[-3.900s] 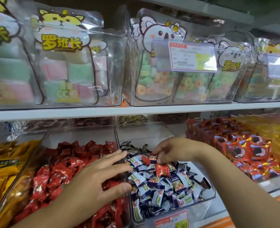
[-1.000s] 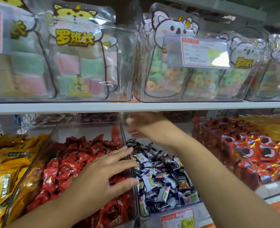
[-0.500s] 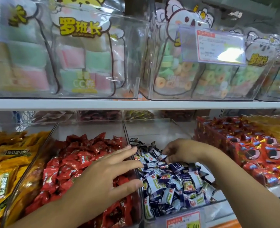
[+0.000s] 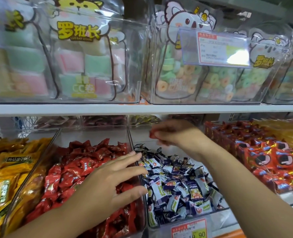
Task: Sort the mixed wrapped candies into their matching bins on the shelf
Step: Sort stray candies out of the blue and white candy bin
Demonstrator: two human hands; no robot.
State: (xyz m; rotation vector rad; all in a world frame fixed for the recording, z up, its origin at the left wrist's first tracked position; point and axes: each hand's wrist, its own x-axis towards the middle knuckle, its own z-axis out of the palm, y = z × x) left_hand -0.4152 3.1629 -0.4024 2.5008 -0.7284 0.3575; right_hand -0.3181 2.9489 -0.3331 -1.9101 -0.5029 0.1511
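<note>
While pinching a red candy in the right hand over the blue-candy bin, resting the spread left hand on the red-candy bin; next, likely releasing leftward.

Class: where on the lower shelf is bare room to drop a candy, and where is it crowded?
Free: behind the pile in the red bin, and behind the pile in the blue bin, under the right hand pinching a red candy. Crowded: both fronts, where the left hand rests.

Left hand rests in second bin; right hand holds candy above third bin.
</note>
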